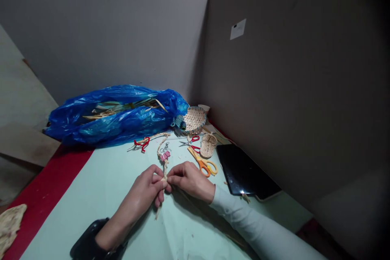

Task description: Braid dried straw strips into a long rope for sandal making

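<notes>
My left hand (149, 187) and my right hand (190, 180) meet over the middle of the table, both pinching a braided straw cord (165, 167). Fingertips of both hands cover the spot where they grip it. Beyond my fingers the cord runs away from me, with a pink binder clip (165, 155) fastened on it. A loose straw end (157, 213) hangs below my left fingers. Another long, dark strand (207, 215) appears to trail from the hands under my right forearm.
A blue plastic bag (122, 126) of dried straw lies at the back left, beside a woven basket (195, 120). Red-handled scissors (192, 143), orange scissors (203, 163), a small woven piece (209, 145) and a black tablet (243, 170) lie to the right. Red wire (142, 144) is left of the cord.
</notes>
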Demonstrator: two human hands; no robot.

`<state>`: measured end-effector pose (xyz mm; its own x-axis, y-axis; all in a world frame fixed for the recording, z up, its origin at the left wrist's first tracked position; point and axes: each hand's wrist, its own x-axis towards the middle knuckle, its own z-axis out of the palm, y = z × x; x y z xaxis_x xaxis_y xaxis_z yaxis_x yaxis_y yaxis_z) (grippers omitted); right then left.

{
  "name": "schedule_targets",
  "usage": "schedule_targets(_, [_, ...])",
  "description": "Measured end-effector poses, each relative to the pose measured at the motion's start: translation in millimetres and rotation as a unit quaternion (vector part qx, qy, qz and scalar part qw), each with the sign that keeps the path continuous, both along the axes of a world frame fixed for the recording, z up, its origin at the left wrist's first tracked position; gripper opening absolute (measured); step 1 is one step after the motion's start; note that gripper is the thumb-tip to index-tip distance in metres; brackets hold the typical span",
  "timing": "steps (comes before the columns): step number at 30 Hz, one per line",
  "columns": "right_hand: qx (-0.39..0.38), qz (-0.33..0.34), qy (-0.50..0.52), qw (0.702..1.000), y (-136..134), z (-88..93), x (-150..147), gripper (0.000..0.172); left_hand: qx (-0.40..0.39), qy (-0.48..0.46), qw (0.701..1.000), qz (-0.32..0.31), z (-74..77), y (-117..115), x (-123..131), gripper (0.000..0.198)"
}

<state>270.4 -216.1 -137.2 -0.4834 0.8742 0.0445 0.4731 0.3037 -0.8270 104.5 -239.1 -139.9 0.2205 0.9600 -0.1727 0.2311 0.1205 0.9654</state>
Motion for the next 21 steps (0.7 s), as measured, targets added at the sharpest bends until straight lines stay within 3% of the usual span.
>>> schedule_targets(3, [0.039, -0.037, -0.043, 0.998, -6, 3.0, -4, 0.019, 0.020, 0.088, 0.996, 0.001, 1.7, -2, 2, 0.013])
schedule_targets(10, [-0.042, -0.008, 0.013, 0.999, 2, -2.2, -1, 0.024, 0.038, 0.087, 0.995, -0.011, 8.0, -4, 3, 0.008])
schedule_targets(13, [-0.045, -0.018, 0.022, 0.999, 4, -2.5, 0, 0.020, 0.046, 0.144, 0.989, -0.009, 16.1, -1, -3, 0.012])
schedule_targets(17, [-0.041, -0.057, 0.025, 0.997, -1, -2.4, -3, 0.017, 0.136, 0.267, 0.953, 0.039, 26.7, -7, -2, 0.021])
schedule_targets(21, [-0.052, -0.072, 0.103, 0.991, -5, -9.2, -8, 0.018, 0.300, 0.310, 0.898, 0.090, 13.5, -22, 14, 0.018])
